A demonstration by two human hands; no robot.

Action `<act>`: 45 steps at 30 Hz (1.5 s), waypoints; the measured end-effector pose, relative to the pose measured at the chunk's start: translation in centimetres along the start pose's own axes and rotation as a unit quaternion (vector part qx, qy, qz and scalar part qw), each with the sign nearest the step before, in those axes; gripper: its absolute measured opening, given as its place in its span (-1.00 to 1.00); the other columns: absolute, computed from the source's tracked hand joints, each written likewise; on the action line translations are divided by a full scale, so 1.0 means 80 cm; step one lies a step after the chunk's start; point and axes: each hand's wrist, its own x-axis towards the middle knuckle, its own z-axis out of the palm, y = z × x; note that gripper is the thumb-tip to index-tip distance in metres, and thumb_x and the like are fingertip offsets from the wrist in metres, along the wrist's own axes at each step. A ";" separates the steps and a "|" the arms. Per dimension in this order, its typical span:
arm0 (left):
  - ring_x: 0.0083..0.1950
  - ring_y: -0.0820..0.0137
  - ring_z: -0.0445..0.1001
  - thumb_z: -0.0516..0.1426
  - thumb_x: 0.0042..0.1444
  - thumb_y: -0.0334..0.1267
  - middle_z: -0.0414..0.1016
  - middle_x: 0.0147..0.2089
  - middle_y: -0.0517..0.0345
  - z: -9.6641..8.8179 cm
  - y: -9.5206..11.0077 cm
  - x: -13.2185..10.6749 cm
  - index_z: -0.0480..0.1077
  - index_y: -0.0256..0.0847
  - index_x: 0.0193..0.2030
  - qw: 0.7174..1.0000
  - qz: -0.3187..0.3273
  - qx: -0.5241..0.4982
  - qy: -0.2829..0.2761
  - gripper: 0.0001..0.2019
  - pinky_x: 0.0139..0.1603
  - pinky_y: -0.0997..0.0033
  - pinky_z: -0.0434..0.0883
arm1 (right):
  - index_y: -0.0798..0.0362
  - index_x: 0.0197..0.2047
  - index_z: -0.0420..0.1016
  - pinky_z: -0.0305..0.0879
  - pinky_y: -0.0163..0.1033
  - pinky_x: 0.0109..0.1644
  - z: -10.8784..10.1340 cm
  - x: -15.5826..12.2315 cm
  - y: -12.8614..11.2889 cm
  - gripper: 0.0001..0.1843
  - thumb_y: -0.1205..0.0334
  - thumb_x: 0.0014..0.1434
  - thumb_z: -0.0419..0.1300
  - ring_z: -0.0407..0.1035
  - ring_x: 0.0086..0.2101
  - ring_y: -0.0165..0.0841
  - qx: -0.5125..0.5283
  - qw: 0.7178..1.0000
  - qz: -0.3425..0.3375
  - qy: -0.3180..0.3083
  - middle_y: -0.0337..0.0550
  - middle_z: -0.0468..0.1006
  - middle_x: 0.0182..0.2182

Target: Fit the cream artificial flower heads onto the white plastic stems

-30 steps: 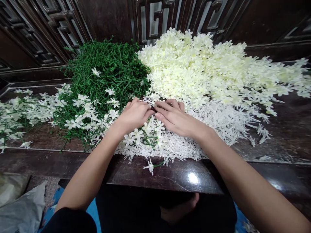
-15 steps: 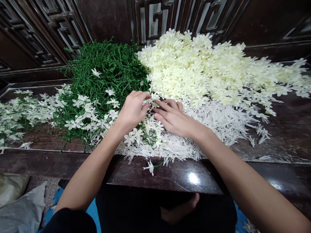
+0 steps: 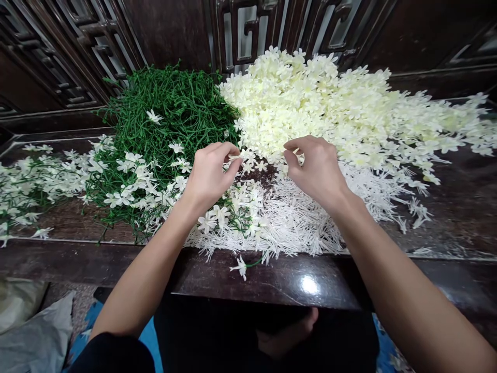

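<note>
My left hand (image 3: 215, 171) is closed in a pinch at the right edge of a heap of green plastic stems (image 3: 174, 103). What its fingertips hold, if anything, is too small to make out. Over the near edge of a large pile of cream-white artificial petals (image 3: 310, 109), my right hand (image 3: 316, 168) has thumb and forefinger curled together; anything between them is hidden. Below it spreads a heap of thin white stamen-like pieces (image 3: 298, 217). Assembled white flowers on green stems (image 3: 219, 217) lie in front of my left hand.
More stemmed white flowers (image 3: 46, 176) trail to the left along the dark wooden bench (image 3: 458, 207). A single flower (image 3: 240, 267) overhangs the front edge. A carved wooden back (image 3: 174, 31) rises behind, and pale sacks (image 3: 34, 331) lie on the floor at lower left.
My right hand has left my left hand's fingertips and moved right and slightly away to the cream petal pile. My left hand has stayed nearly in place.
</note>
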 end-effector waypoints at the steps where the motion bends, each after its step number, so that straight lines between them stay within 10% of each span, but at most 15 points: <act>1: -0.19 0.33 0.49 0.13 0.23 -0.32 0.59 -0.25 0.07 0.001 -0.001 0.000 0.52 -0.26 -0.23 1.000 0.008 0.008 0.010 -0.87 -0.11 0.29 0.42 | 0.12 -0.18 0.64 0.48 0.10 -0.08 -0.001 0.000 -0.001 -0.72 0.36 0.19 0.09 0.53 -0.20 -0.07 0.005 1.000 -0.004 -0.007 0.05 0.65 -0.23; 10: -0.25 0.36 0.46 0.20 0.17 -0.27 0.56 -0.34 0.12 -0.002 0.004 0.002 0.58 -0.22 -0.30 0.998 -0.032 -0.047 0.039 -0.88 -0.10 0.27 0.41 | 0.06 -0.35 0.58 0.50 0.09 -0.31 -0.021 -0.002 -0.004 -0.81 0.46 -0.07 0.24 0.38 -0.61 -0.36 -0.039 0.970 -0.011 -0.239 -0.14 0.62 -0.45; 22: -0.35 0.46 0.46 0.26 0.08 -0.23 0.64 -0.28 0.07 -0.009 0.013 0.005 0.58 -0.23 -0.32 0.956 -0.170 -0.237 -0.010 -0.88 -0.43 0.49 0.35 | 0.04 -0.26 0.59 0.51 0.11 -0.09 -0.035 0.000 -0.019 -0.78 0.42 0.00 0.19 0.54 -0.22 -0.11 0.084 0.979 0.029 -0.185 -0.03 0.65 -0.28; 32: -0.27 0.47 0.54 0.28 0.09 -0.26 0.65 -0.23 0.05 -0.010 0.015 0.006 0.57 -0.28 -0.26 0.929 -0.178 -0.322 -0.047 -0.86 -0.22 0.49 0.48 | 0.09 -0.13 0.56 0.56 -0.02 -0.08 -0.031 0.000 -0.022 -0.76 0.22 0.12 0.33 0.56 -0.19 -0.19 0.249 0.952 0.053 -0.169 0.01 0.63 -0.12; 45: -0.25 0.44 0.56 0.29 0.06 -0.27 0.66 -0.21 0.02 -0.010 0.014 0.006 0.57 -0.29 -0.27 0.915 -0.187 -0.347 -0.082 -0.86 -0.17 0.42 0.51 | -0.06 -0.40 0.69 0.56 -0.14 -0.33 -0.022 -0.005 -0.027 -0.95 0.18 0.02 0.43 0.56 -0.42 -0.30 0.287 0.952 -0.010 -0.103 -0.19 0.69 -0.41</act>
